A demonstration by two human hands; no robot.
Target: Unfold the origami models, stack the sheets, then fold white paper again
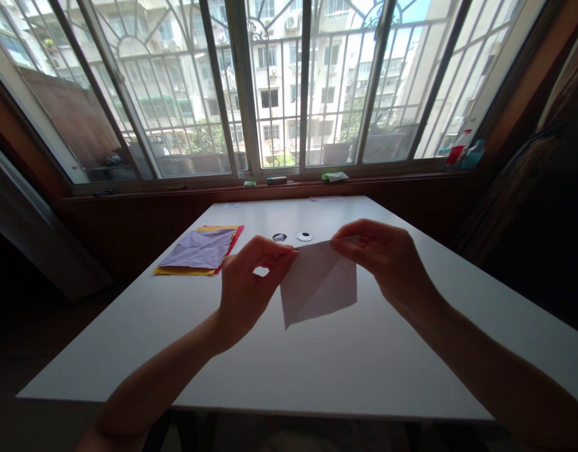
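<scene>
Two bare hands hold a pale, folded sheet of paper [318, 285] in the air above a white rectangular table [364, 364]. The left hand [246, 282] pinches the sheet's upper left corner between thumb and fingers; the right hand [383, 257] grips its upper right edge. To the left on the table lies a stack of crumpled lilac, yellow and red paper sheets [199, 251]. Beyond the paper sit two small round objects [292, 236], possibly cable holes. A barred window [279, 88] fills the background.

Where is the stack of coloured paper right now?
In the head view, the stack of coloured paper lies on the white table, left of the left hand.
</scene>
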